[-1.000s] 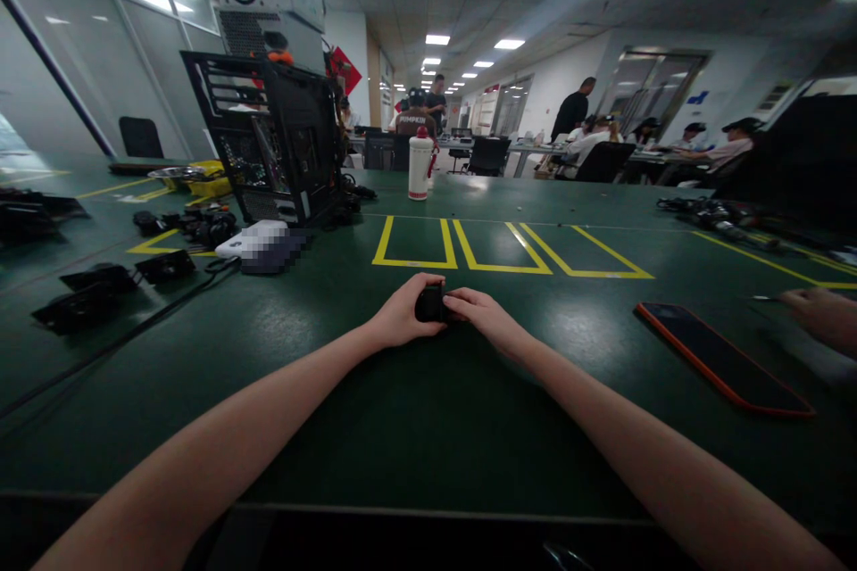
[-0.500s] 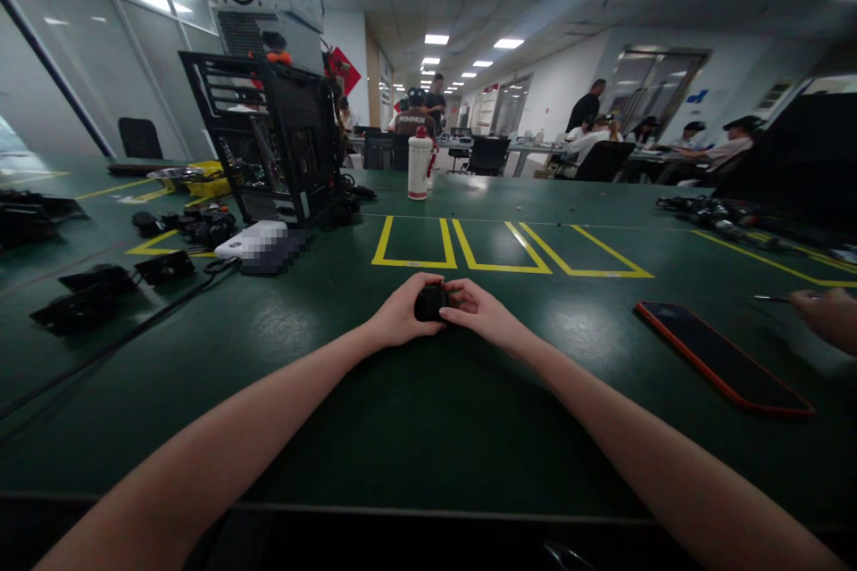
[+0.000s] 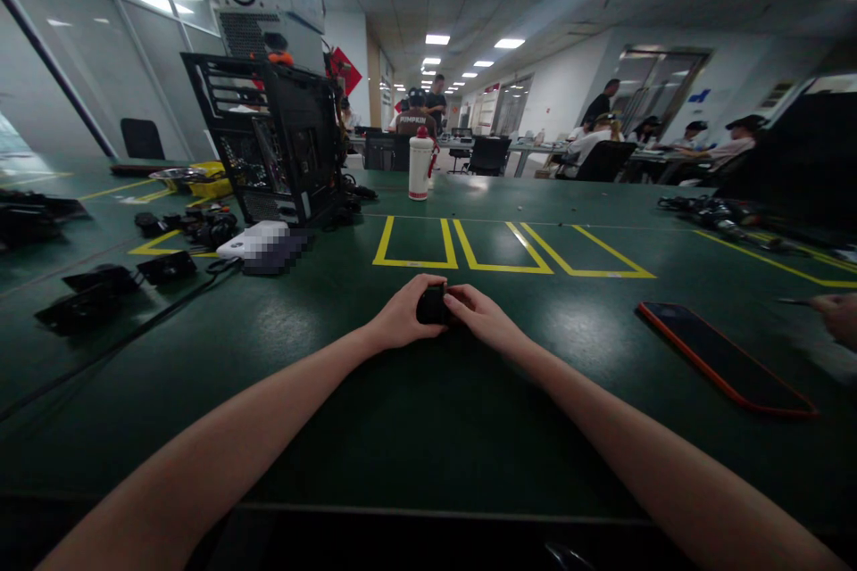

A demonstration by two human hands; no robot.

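Just above the green tabletop [image 3: 428, 428], a small black rounded part [image 3: 430, 307] sits between my two hands. My left hand [image 3: 402, 312] is closed around its left side, thumb below and fingers over the top. On the right side, my right hand [image 3: 477, 312] pinches the part, with the thumb laid against its near face. The fingers hide much of it, so its exact kind cannot be made out.
Yellow tape outlines [image 3: 415, 265] lie beyond my hands, with a white bottle [image 3: 420, 165] behind them. An open computer case [image 3: 268, 138] stands at left near black parts [image 3: 87, 303]. At right are an orange-edged phone [image 3: 723, 357] and another person's hand [image 3: 836, 314].
My right thumb has shifted up on the black part, while my left hand keeps its hold. The other person's hand at the right edge has moved slightly further right.
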